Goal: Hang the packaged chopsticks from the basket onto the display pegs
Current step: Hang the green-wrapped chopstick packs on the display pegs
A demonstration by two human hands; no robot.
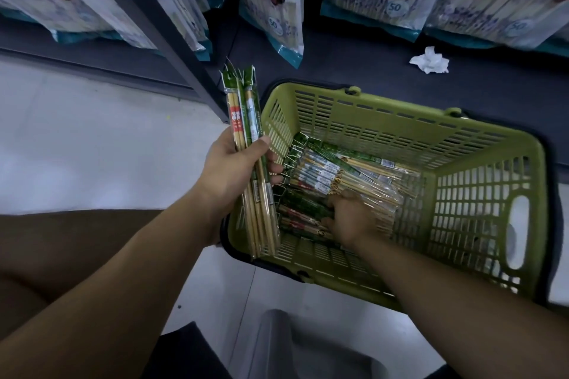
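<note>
Clasps a bundle of clear-wrapped bamboo chopstick packets in the left hand beside the slatted green plastic basket, curls the right hand round loose packets on its floor, ideally lifting few at once, green headers aligned for hanging.

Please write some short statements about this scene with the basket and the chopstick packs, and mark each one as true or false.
1. The left hand holds a bundle of chopstick packs. True.
2. The basket is red. False: it is green.
3. The right hand is down inside the basket, on the packs lying there. True.
4. The crumpled white tissue lies in the basket. False: it lies on the dark shelf base behind the basket.
</note>
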